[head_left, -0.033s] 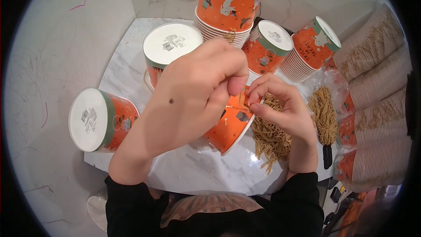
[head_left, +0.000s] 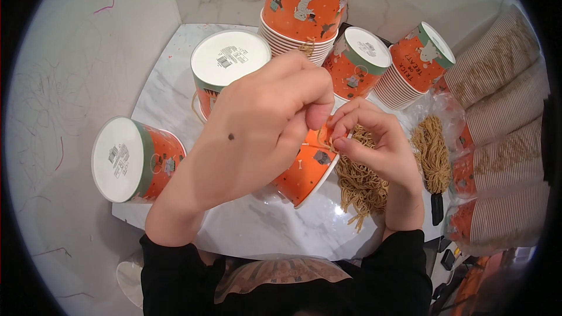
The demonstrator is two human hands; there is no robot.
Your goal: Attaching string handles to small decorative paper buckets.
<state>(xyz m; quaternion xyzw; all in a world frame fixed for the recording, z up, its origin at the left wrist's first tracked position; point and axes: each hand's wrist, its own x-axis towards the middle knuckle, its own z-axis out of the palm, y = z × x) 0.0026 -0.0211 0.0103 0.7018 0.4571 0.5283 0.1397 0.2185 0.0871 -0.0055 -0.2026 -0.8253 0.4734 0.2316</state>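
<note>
An orange paper bucket [head_left: 304, 171] with small printed figures and a white rim lies tilted on the table under my hands. My left hand [head_left: 263, 111] is closed above it, its fingers curled and pinched, covering much of the bucket. From beside its thumb a thin tan cord [head_left: 322, 139] runs along the bucket's side to the rim. There my right hand [head_left: 377, 140] pinches with thumb and forefinger on the cord. What lies inside my left fist is hidden. A loose bundle of tan cords [head_left: 363, 181] spreads under my right hand and wrist.
Upturned orange-and-green buckets stand at left [head_left: 120, 161] and behind my left hand [head_left: 230, 58]. Bucket stacks [head_left: 304, 11] line the back, with smaller ones [head_left: 357, 61] farther right. A tied cord bundle [head_left: 432, 149] and plastic-wrapped bucket stacks [head_left: 509, 164] lie at right.
My left hand has shifted very slightly to the right and down. More of the tan cord shows between my hands, and the bucket has turned a little.
</note>
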